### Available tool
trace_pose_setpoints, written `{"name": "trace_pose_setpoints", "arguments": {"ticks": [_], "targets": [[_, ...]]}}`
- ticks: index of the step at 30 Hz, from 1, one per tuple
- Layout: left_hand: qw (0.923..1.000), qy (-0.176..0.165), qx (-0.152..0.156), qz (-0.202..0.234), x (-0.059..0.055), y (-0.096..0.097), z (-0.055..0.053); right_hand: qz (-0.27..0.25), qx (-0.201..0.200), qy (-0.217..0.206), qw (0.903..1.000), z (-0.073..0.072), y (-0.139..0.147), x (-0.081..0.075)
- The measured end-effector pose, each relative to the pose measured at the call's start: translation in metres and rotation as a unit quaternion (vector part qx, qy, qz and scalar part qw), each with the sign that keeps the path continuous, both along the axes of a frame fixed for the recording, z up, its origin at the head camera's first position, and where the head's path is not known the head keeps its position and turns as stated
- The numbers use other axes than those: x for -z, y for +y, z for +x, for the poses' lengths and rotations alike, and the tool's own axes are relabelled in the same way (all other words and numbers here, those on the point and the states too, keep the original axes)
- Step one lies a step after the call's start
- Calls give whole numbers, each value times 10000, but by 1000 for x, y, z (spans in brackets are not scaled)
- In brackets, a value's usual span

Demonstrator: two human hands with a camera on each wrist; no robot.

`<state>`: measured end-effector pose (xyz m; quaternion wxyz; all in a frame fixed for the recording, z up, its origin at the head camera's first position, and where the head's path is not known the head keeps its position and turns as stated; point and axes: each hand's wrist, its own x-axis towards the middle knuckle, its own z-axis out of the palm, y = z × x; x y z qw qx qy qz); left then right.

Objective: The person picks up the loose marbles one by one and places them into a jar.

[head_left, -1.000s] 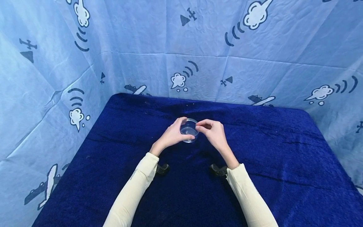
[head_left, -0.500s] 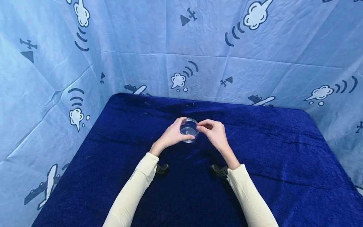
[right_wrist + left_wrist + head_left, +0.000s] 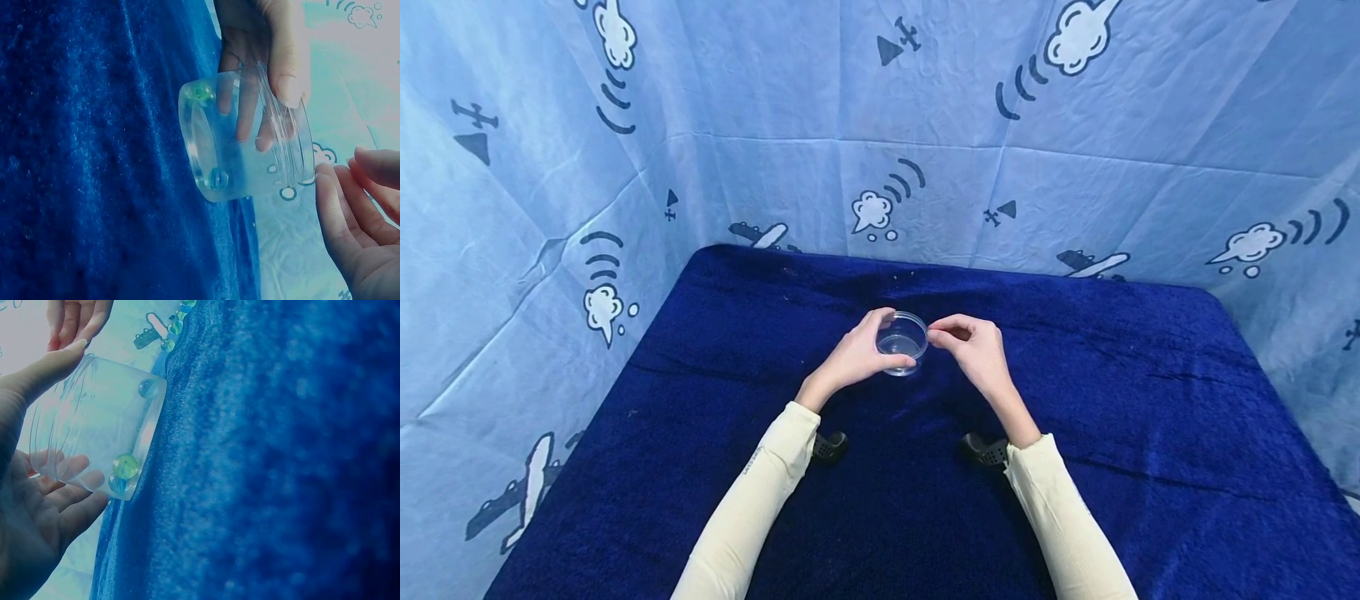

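A clear plastic jar (image 3: 901, 343) with a ridged neck is gripped by my left hand (image 3: 859, 346). In the left wrist view, the thumb lies along one side of the jar and the fingers support the other. Inside sit a green marble (image 3: 125, 466) and a blue marble (image 3: 117, 484) side by side, with another bluish marble (image 3: 147, 388) apart. The right wrist view shows the green and blue ones against the jar's base. My right hand (image 3: 972, 346) has its fingers bent, thumb close to forefinger, tips right at the jar's rim. I cannot tell whether these fingertips hold anything.
Dark blue plush cloth (image 3: 1112, 400) covers the table. A light blue curtain (image 3: 820, 108) with printed planes and clouds rises behind and at both sides. Several glassy round shapes (image 3: 175, 327) appear near the cloth's edge in the left wrist view. Black wrist mounts (image 3: 831, 447) hang below both sleeves.
My right hand has shifted slightly to the right, its fingertips going from overlapping the jar's rim to just beside it. The left hand and the jar stay nearly still.
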<state>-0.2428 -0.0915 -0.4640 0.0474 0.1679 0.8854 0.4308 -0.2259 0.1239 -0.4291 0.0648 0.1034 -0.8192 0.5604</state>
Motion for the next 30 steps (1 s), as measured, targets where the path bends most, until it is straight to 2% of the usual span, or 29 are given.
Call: {"name": "trace_pose_setpoints", "arguments": {"ticks": [13,25,30], "targets": [[10000,-73,-32,-22,1,-1,-1,-238,-4,-231,9995,-4,6,3],[10000,-10,10,-19,-4,-1,-2,54,174,-188,9997,-8,22,0],[10000,-41,41,1,-4,-1,-1,356,350,-181,9986,-9,30,2]]}}
